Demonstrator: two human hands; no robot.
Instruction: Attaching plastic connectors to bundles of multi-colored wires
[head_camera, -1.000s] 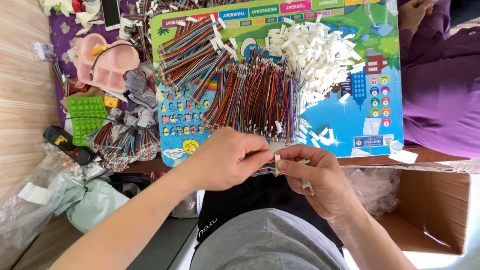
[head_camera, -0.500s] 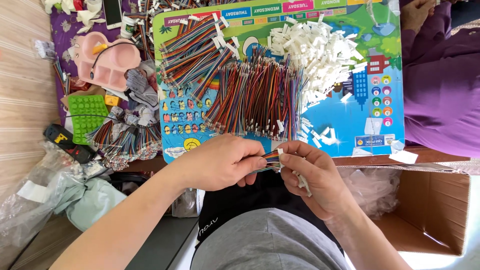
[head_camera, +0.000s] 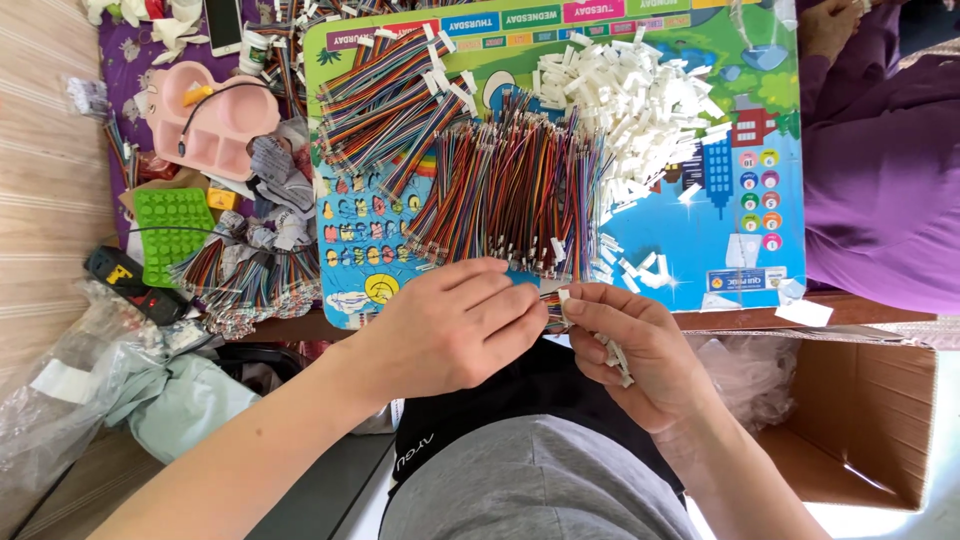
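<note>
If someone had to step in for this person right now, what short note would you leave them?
Left hand: fingertips pinched on the end of a small wire bundle at the board's near edge.
Right hand: thumb and forefinger hold a white connector against those wire ends; more white pieces are tucked in the palm.
On the board: a big pile of loose coloured wires, a heap of white connectors.
Off the board's left side: bundles of wires.
Done: cannot tell how many.
Left: most wires and connectors lie loose.
</note>
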